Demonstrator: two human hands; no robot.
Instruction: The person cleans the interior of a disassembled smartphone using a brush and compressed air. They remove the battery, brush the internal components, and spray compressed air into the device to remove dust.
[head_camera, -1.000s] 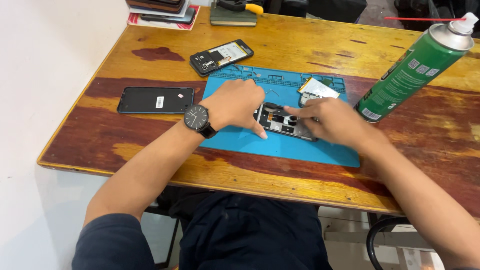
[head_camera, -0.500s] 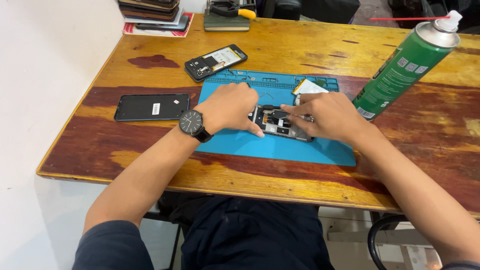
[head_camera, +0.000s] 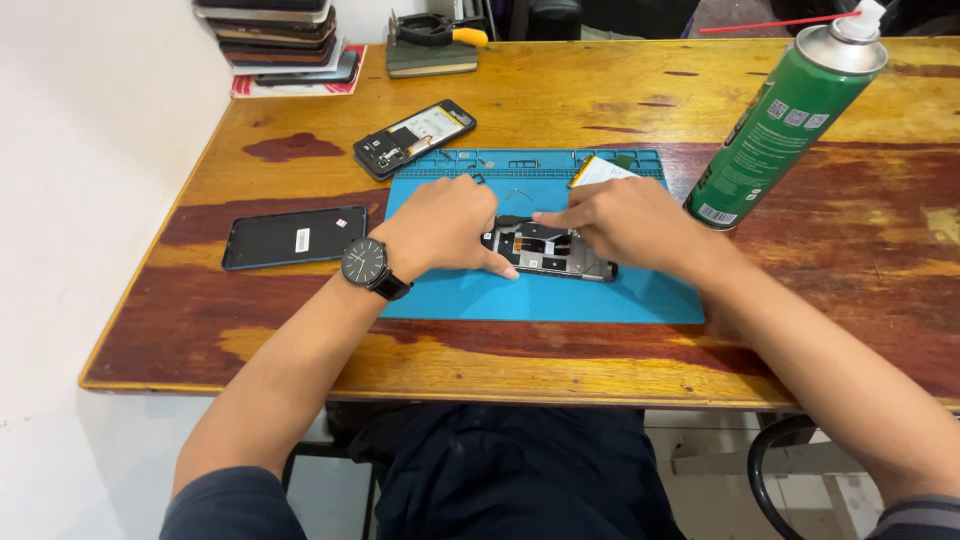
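On blue mat (head_camera: 560, 300) | left hand (head_camera: 445, 225), right hand (head_camera: 620, 222) touching opened phone (head_camera: 550, 252)

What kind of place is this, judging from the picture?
Probably a phone repair bench: an opened phone lies on a blue work mat under both hands, with other phones and a green spray can on the wooden table.

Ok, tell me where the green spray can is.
In the head view, the green spray can stands on the wooden table at the far right, just off the blue mat's right edge, beyond the right hand.
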